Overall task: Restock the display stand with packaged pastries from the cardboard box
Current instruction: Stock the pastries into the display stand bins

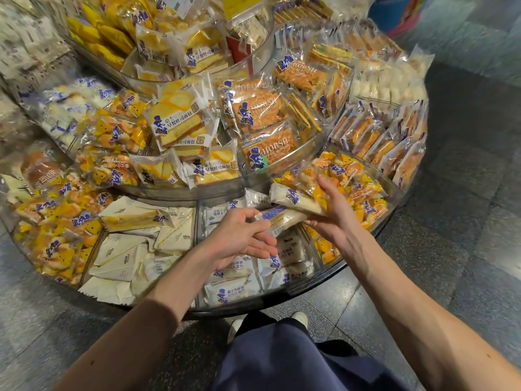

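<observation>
**HAND AND STOCK POSITIONS AT THE DISPLAY STAND**

Two packets are gripped in the right hand (335, 213), with the thumb on top and the fingers curled beneath. The upper white packet (293, 197) is stacked on the lower white packet (282, 218), and both are held above the lowest tier. The near end of the lower white packet is touched by the left hand (242, 238). Its four fingers are extended and lie close together, and its thumb is raised. Whether that end is pinched cannot be told.

Directly below both hands, one compartment of the display stand (338, 270) is filled with similar white pastry packets (234, 294). Two neighbouring compartments are seen beside it. Cream triangular packets (132, 249) are held in the left one. Yellow bun packets (355, 190) are held in the right one, just behind the right hand.

Three tiers are counted, each walled in clear plastic. In the middle tier, three brown packets marked HORSH (262, 114) are stacked in one compartment. Sliced-cake packets (180, 122) are placed just to their left. The contents of the top tier are blurred.

Below the rim, two white shoes (300, 317) and dark blue trousers (282, 362) are seen on dark floor tiles (465, 249). One brown sleeve (118, 342) is worn on the left arm.
</observation>
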